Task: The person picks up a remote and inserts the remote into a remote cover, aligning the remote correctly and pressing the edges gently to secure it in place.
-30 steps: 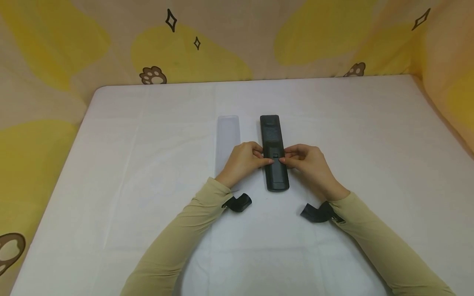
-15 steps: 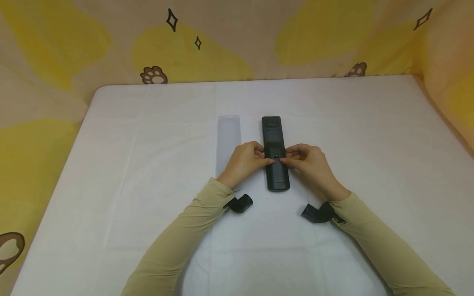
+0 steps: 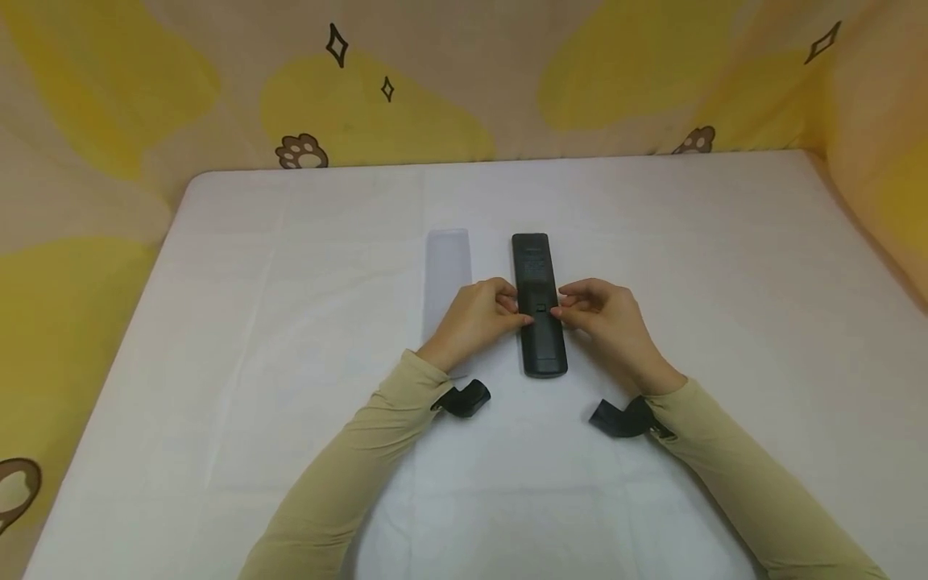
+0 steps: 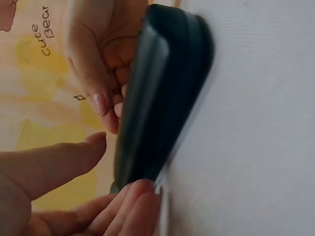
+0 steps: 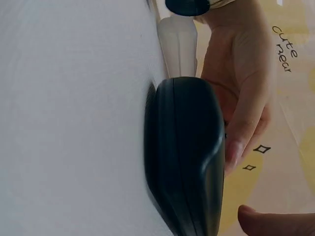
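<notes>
Khaki cloth covers two forearms, the left sleeve (image 3: 344, 475) rising from the lower left of the frame and the right sleeve (image 3: 757, 483) from the lower right, with two black bands (image 3: 623, 417), one at each cuff. Past them come two bare hands near the centre. The left hand (image 3: 478, 314) has its bent fingers at the left edge of the remote and its thumb over the back, a narrow gap showing beneath the thumb in the left wrist view. The right hand (image 3: 602, 310) has loosely bent fingers at the opposite edge, its thumb likewise just off the surface. The single black remote (image 3: 536, 286) lies back up, slightly right of centre, with one small latch mid-length. Left of it, one translucent strip (image 3: 444, 270) lies partly hidden behind the left hand. White covering (image 3: 312, 258) spreads beneath everything. Along the top of the frame hangs a yellow-and-peach cloth (image 3: 478, 48), bearing three outlined stars and, just above the far edge, two brown paw prints (image 3: 300, 151).
</notes>
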The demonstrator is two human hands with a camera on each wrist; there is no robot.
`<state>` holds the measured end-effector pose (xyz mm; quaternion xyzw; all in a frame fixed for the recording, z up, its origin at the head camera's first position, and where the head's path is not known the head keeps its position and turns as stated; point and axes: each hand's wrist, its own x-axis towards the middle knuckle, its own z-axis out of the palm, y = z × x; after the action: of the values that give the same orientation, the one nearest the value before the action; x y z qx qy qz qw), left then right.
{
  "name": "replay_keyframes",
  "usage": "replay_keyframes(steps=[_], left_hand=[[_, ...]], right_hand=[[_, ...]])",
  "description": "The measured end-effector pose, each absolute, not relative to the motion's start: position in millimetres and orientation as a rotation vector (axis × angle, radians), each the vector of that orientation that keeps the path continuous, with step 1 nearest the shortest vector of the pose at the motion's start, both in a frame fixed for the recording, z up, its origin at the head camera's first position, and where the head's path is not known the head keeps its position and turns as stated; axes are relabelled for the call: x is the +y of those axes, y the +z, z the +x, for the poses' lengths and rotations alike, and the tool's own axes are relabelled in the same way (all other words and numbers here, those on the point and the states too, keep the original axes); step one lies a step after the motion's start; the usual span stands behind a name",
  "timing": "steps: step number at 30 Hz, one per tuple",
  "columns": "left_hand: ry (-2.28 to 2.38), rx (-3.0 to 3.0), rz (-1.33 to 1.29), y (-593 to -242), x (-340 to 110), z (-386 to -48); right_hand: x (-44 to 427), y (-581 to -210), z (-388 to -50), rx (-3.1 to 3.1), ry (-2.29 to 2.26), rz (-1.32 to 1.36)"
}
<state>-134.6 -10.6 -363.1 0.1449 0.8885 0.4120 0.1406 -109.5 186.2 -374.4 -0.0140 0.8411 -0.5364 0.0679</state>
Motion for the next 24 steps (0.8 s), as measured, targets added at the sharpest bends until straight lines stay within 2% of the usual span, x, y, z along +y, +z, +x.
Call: replay_keyframes(steps=[7,24], left_hand=[[1.182,2.495,0.513,-355,-22,-135],[1.299,2.514,0.173,-349,-96,-132]], right_hand=[[178,-370,-106,2.510,-1.708,-0.075],[137,-358,-110,2.465,-1.709,-0.165]])
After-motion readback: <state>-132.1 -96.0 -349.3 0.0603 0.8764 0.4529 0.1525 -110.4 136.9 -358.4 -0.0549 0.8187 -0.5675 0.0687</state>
